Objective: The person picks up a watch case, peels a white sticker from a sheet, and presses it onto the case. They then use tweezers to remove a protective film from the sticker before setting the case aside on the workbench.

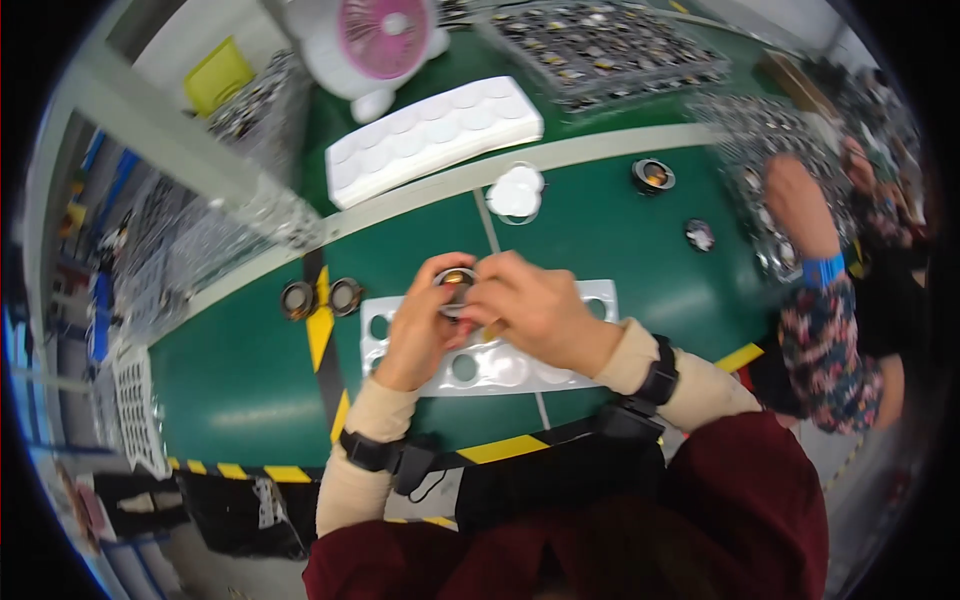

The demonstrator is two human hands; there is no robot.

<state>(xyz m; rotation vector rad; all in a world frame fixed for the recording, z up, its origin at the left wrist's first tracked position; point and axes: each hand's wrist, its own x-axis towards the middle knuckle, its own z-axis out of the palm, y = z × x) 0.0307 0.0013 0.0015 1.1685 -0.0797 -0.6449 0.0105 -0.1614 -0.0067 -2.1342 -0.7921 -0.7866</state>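
My left hand [412, 335] is curled round a small round part [456, 279] with a metallic rim and a coppery middle. Above it, my right hand [545, 312] has its fingers closed together at the part's right side; whatever sits in the fingertips is hidden. A small yellowish-brown piece [493, 330] shows just under the right fingers, and I cannot tell whether it is held. Both hands are over a white plastic tray [535, 382] with round holes and recesses. Left of it, two dark round parts [297, 300] [345, 296] lie on the green table.
Beyond my hands are a stack of white discs [518, 192], a white tray with round recesses [435, 140] and a pink-and-white fan [385, 38]. Two round parts [653, 177] [700, 235] lie to the right. A co-worker's hand [800, 205] reaches over a parts-filled clear tray [775, 245].
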